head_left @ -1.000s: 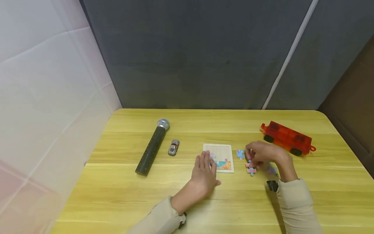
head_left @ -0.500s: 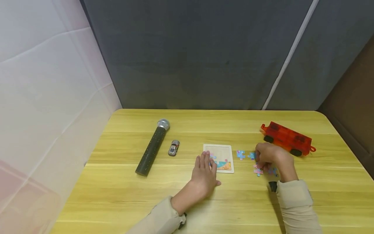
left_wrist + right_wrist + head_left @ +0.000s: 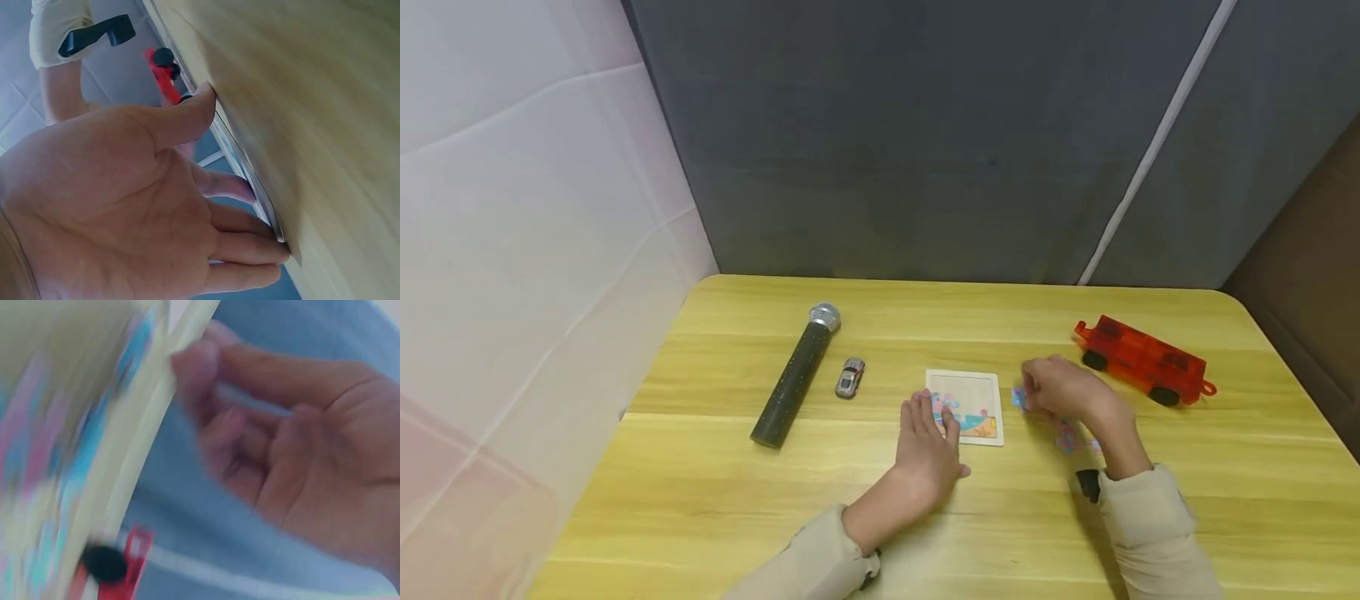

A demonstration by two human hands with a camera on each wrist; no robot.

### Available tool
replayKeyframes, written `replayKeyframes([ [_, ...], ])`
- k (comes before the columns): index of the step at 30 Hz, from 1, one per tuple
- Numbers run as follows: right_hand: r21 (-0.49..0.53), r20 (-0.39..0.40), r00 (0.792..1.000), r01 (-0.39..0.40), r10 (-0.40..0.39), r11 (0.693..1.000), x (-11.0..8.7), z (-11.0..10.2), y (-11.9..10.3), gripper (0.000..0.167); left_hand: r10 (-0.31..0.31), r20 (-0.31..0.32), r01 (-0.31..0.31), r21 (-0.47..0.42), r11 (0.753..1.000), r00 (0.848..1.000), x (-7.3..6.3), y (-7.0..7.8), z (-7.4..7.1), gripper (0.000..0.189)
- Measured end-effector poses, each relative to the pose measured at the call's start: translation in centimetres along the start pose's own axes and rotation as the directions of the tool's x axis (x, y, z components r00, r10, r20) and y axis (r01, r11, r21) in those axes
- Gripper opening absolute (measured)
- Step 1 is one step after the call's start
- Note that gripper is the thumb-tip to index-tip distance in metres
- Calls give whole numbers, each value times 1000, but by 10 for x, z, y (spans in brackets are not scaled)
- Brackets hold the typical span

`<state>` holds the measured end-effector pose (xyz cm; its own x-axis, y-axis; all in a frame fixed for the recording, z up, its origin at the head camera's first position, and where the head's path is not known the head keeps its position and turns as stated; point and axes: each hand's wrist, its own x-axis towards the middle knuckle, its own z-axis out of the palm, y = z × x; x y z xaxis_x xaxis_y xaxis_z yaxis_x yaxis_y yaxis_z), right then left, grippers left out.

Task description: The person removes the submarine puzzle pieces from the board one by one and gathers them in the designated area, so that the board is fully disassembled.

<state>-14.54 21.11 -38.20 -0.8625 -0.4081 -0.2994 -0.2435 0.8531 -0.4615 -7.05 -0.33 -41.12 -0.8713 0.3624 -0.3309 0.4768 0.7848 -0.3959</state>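
Note:
A square puzzle tray (image 3: 977, 388) lies on the table, its lower part filled with colourful jigsaw pieces. My left hand (image 3: 927, 454) rests over the tray's lower left corner with fairly straight fingers; the left wrist view has its fingertips along the thin tray edge. Right of the tray, my right hand (image 3: 1070, 393) hovers with bent fingers, the tips beside a blue jigsaw piece (image 3: 1018, 398). In the blurred right wrist view its thumb and fingertips come close together; I cannot tell whether they hold a piece. A pink-and-blue piece (image 3: 1065, 437) lies below this hand.
Another piece (image 3: 1096, 447) lies by the right wrist. A red translucent toy wagon (image 3: 1144, 358) with black wheels stands at the back right. To the left lie a small silver toy car (image 3: 850, 377) and a black microphone (image 3: 793, 379). A dark panel (image 3: 925, 142) rises behind the table.
My right hand slid a pink piece rightward, then came back left to the blue piece nearest the tray. The left hand stays on the tray. The head view shifted slightly.

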Motion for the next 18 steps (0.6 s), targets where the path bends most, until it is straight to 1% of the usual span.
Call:
replayKeyframes([
  [1,12,-23,998,66,-66,998,6,4,-8,7,-1,4,1,7,1000,1000,0,1,0,86],
  [2,3,-49,991,126,-126,992,13,8,-15,6,-3,10,3,10,1000,1000,0,1,-1,86],
  [3,-14,-69,981,180,-180,984,19,13,-22,10,-3,15,3,12,1000,1000,0,2,-1,87],
  [4,-29,-83,972,220,-222,975,24,19,-28,15,-2,20,2,13,1000,1000,0,2,-1,87],
  [6,-45,-104,955,273,-277,961,32,29,-36,21,3,31,-4,18,1000,1000,1,3,-2,87],
  [7,-46,-107,954,277,-281,960,34,34,-39,21,7,36,-7,19,1000,999,2,3,-2,87],
  [9,-51,-115,948,292,-296,955,36,40,-41,18,10,43,-11,21,1000,999,2,4,-2,86],
  [14,30,-112,960,262,-258,964,42,48,-45,1,10,53,-11,30,999,999,0,3,-2,85],
  [16,49,-116,962,255,-249,966,45,50,-46,4,9,53,-10,31,999,999,0,3,-1,84],
  [18,48,-132,960,257,-249,965,47,51,-48,8,5,51,-7,30,1000,999,-1,2,-1,84],
])
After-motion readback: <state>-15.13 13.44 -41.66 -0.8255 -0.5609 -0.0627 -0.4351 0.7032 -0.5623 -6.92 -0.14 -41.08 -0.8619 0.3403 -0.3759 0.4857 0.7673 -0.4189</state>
